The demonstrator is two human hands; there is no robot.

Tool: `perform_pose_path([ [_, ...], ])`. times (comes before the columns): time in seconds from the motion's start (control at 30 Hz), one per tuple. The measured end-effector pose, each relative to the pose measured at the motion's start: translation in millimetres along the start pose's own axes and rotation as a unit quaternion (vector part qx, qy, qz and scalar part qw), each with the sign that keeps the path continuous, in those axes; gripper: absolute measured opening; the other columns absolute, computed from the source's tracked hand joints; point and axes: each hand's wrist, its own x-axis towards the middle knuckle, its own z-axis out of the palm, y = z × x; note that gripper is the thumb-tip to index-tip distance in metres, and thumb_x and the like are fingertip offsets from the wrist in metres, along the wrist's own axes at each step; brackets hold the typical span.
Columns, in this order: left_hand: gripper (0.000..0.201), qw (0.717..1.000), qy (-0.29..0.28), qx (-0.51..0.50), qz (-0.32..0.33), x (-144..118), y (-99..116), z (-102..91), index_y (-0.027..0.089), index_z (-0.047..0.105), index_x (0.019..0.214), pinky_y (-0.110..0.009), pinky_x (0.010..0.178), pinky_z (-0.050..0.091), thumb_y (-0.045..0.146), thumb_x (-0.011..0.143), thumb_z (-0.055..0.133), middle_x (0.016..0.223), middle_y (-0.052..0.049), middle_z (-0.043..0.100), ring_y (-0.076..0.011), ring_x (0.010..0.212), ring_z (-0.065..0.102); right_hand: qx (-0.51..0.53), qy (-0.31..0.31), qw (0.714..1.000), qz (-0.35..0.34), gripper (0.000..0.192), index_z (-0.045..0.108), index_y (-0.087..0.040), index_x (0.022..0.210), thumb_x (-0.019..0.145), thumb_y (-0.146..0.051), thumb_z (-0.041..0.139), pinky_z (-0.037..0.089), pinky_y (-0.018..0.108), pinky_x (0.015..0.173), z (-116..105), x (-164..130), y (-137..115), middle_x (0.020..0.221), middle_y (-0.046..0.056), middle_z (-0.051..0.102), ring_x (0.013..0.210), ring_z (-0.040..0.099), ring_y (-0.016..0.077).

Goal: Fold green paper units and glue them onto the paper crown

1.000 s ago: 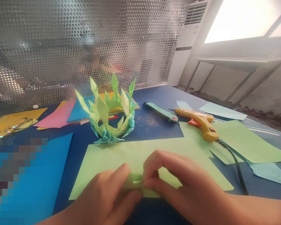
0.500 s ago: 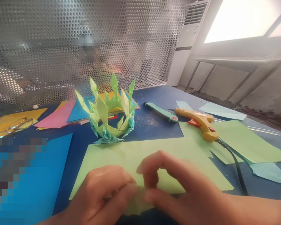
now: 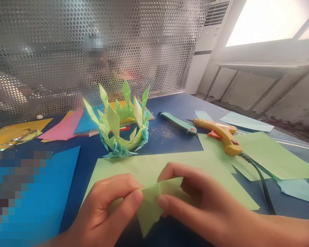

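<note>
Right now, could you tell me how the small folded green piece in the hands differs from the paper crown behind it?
The folded green piece is small, nearly flat and plain green, pinched between left hand and right hand. The paper crown is larger, stands untouched on the table, rises in spikes and has teal folds. Both are folded paper.

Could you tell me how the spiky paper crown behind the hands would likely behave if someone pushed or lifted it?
The paper crown is folded from thin sheets, so it is probably very light and would slide rather than resist. Its tall points look easy to crush. The wide ring base suggests it would not tip readily.
</note>
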Motion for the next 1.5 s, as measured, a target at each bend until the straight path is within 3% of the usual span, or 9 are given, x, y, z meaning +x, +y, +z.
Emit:
perform_pose_path([
  [0.1, 0.034, 1.000, -0.014, 0.001, -0.011, 2, 2, -0.9, 0.022, 0.066, 0.069, -0.018, 0.052, 0.046, 0.035, 0.096, 0.050, 0.060, 0.003, 0.057, -0.0119, 0.054, 0.057, 0.060, -0.007, 0.998, 0.013, 0.019, 0.051, -0.023, 0.084, 0.089, -0.038, 0.062, 0.042, 0.018, 0.052, -1, 1, 1, 0.064, -0.006, 0.051, 0.058, 0.047, 0.0108],
  [0.37, 0.036, 0.994, -0.076, -0.070, 0.031, 5, 3, -2.9, 0.023, 0.073, 0.067, -0.016, 0.064, 0.051, 0.020, 0.093, 0.049, 0.063, 0.004, 0.069, -0.0111, 0.061, 0.066, -0.044, 0.067, 0.989, -0.126, 0.018, 0.053, -0.021, 0.072, 0.086, -0.017, 0.062, 0.044, 0.016, 0.055, -3, 1, -5, 0.065, -0.005, 0.060, 0.060, 0.052, 0.0090],
  [0.73, 0.036, 0.990, -0.136, 0.022, 0.036, 11, 11, -2.1, 0.022, 0.068, 0.060, -0.019, 0.059, 0.048, 0.022, 0.091, 0.051, 0.067, 0.000, 0.064, -0.0137, 0.060, 0.059, -0.064, 0.056, 0.992, -0.096, 0.020, 0.055, -0.020, 0.070, 0.089, -0.023, 0.059, 0.044, 0.018, 0.054, -4, 5, 0, 0.064, -0.004, 0.054, 0.060, 0.049, 0.0103],
  [0.93, 0.028, 0.989, -0.147, 0.021, -0.009, 12, 13, -1.9, 0.024, 0.065, 0.056, -0.020, 0.045, 0.040, 0.036, 0.081, 0.067, 0.055, 0.002, 0.054, -0.0144, 0.050, 0.048, -0.105, 0.039, 0.989, -0.094, 0.014, 0.067, -0.019, 0.071, 0.079, -0.007, 0.064, 0.047, 0.017, 0.057, -2, 4, 1, 0.064, -0.004, 0.068, 0.059, 0.059, 0.0099],
  [1.07, 0.035, 0.987, -0.148, -0.025, -0.065, 10, 9, 2.1, 0.020, 0.061, 0.053, -0.020, 0.050, 0.038, 0.028, 0.087, 0.060, 0.051, 0.005, 0.047, -0.0108, 0.050, 0.047, -0.109, 0.044, 0.986, -0.116, 0.009, 0.070, -0.020, 0.075, 0.080, -0.014, 0.070, 0.049, 0.017, 0.058, 0, 3, 3, 0.062, -0.004, 0.068, 0.057, 0.058, 0.0099],
  [1.1, 0.035, 0.986, -0.139, -0.038, -0.090, 9, 9, 3.0, 0.020, 0.061, 0.055, -0.019, 0.051, 0.039, 0.027, 0.088, 0.058, 0.051, 0.005, 0.048, -0.0100, 0.049, 0.048, -0.110, 0.062, 0.985, -0.116, 0.002, 0.071, -0.021, 0.079, 0.081, -0.020, 0.071, 0.049, 0.018, 0.058, 0, 3, 3, 0.063, -0.003, 0.066, 0.058, 0.058, 0.0110],
  [1.2, 0.035, 0.983, -0.071, -0.085, -0.149, 9, 9, 4.7, 0.020, 0.061, 0.056, -0.021, 0.055, 0.047, 0.031, 0.088, 0.059, 0.049, 0.004, 0.058, -0.0109, 0.049, 0.056, -0.104, 0.100, 0.985, -0.094, 0.021, 0.070, -0.022, 0.098, 0.080, -0.033, 0.073, 0.051, 0.021, 0.057, 0, 3, 4, 0.067, -0.003, 0.064, 0.062, 0.059, 0.0141],
  [1.33, 0.019, 0.958, 0.002, -0.192, -0.214, 11, 12, 6.3, 0.020, 0.068, 0.068, -0.021, 0.060, 0.052, 0.031, 0.084, 0.067, 0.052, 0.005, 0.067, -0.0112, 0.051, 0.063, -0.097, 0.134, 0.984, -0.066, 0.017, 0.065, -0.023, 0.095, 0.079, -0.024, 0.069, 0.050, 0.021, 0.055, -1, 5, 6, 0.065, -0.004, 0.064, 0.061, 0.061, 0.0138],
  [1.5, 0.016, 0.946, -0.036, -0.201, -0.251, 9, 11, 7.7, 0.019, 0.068, 0.083, -0.017, 0.048, 0.043, 0.031, 0.077, 0.077, 0.055, 0.004, 0.068, -0.0108, 0.051, 0.059, -0.107, 0.166, 0.971, -0.135, 0.007, 0.067, -0.022, 0.083, 0.081, -0.016, 0.069, 0.053, 0.021, 0.064, -3, 7, 5, 0.074, -0.002, 0.069, 0.069, 0.065, 0.0130],
])
